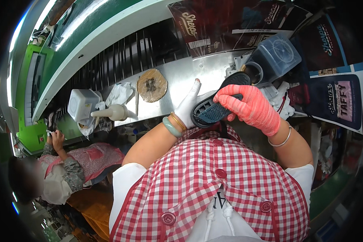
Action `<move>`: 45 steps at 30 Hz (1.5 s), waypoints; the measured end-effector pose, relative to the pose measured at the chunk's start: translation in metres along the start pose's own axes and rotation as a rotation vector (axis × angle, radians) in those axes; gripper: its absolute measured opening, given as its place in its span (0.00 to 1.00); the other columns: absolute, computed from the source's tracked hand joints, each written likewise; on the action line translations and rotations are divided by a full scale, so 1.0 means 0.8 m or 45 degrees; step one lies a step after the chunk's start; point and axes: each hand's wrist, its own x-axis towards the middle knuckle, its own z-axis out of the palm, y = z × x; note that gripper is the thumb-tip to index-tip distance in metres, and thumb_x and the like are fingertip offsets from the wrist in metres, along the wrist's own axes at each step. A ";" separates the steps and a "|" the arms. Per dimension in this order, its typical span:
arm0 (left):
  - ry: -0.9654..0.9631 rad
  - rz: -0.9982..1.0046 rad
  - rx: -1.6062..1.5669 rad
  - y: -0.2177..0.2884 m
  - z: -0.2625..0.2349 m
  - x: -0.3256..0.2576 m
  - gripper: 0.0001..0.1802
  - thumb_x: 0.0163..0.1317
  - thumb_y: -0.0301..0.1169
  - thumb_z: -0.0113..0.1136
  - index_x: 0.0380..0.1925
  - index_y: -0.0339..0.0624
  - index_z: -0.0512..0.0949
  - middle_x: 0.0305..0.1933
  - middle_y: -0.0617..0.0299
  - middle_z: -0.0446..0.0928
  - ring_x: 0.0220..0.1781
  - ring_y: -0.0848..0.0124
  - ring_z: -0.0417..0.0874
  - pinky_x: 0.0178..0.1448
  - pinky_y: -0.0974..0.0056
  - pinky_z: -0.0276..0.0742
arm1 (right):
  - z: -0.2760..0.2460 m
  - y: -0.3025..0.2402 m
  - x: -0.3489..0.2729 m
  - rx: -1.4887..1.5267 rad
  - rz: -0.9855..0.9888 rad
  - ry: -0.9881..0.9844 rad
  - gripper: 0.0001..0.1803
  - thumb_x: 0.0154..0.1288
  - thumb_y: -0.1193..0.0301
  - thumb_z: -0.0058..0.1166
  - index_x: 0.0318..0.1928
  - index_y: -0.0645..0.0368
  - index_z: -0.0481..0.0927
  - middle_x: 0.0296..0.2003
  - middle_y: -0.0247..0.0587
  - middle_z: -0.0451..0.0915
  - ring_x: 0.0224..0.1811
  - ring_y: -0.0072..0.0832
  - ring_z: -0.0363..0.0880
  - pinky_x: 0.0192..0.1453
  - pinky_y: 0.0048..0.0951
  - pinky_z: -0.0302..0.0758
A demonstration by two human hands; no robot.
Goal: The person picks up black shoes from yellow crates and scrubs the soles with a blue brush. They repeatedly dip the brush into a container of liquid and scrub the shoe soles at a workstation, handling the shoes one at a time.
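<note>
A bare metal bench top point(189, 74) runs across in front of the person, dull silver and scuffed, backed by a row of dark ribbed slats point(121, 56) and a pale green machine housing point(88, 32) that curves away up and to the left. It is a crowded workshop; a co-worker in a pink patterned apron point(68, 165) sits low at the left.

On the bench lie a round tan pad with a dark smeared centre point(151, 85), a thin stick point(137, 99) beside it, a crumpled white cloth point(119, 93), a cream squeeze bottle lying on its side point(111, 112) and a squarish white plastic tub point(82, 104). At the right stands a clear bluish plastic box point(276, 56), with dark printed cartons point(230, 24) stacked behind and around it, hemming in that end of the bench.

The shoe sole point(220, 103), black, oval, with a blue gridded inner face, is held up off the bench just before the person's chest. The left hand point(189, 107), in a smooth white glove, cups it from below, fingers wrapped behind, index raised. The right hand point(248, 107), in a ribbed coral knit glove, is curled over its upper edge, fingers clamped on it.
</note>
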 end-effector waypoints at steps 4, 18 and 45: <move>0.022 -0.123 0.082 0.011 0.006 -0.004 0.49 0.58 0.71 0.29 0.61 0.37 0.62 0.53 0.47 0.74 0.50 0.60 0.79 0.54 0.61 0.76 | -0.004 -0.018 0.011 0.058 0.191 -0.073 0.14 0.64 0.65 0.51 0.41 0.63 0.79 0.29 0.37 0.79 0.20 0.17 0.74 0.25 0.18 0.71; -0.202 -0.225 0.356 0.023 -0.037 0.017 0.47 0.59 0.69 0.29 0.62 0.40 0.61 0.54 0.44 0.72 0.47 0.54 0.79 0.46 0.47 0.80 | -0.004 -0.027 0.038 -0.031 0.278 -0.195 0.14 0.59 0.64 0.56 0.39 0.62 0.81 0.29 0.35 0.80 0.20 0.17 0.73 0.27 0.17 0.71; 0.202 0.368 -0.194 -0.014 -0.101 -0.049 0.34 0.67 0.58 0.27 0.63 0.49 0.60 0.65 0.54 0.63 0.66 0.55 0.64 0.59 0.37 0.66 | -0.109 0.149 -0.011 0.107 0.080 1.113 0.15 0.62 0.64 0.56 0.44 0.61 0.80 0.34 0.33 0.80 0.31 0.17 0.75 0.33 0.19 0.74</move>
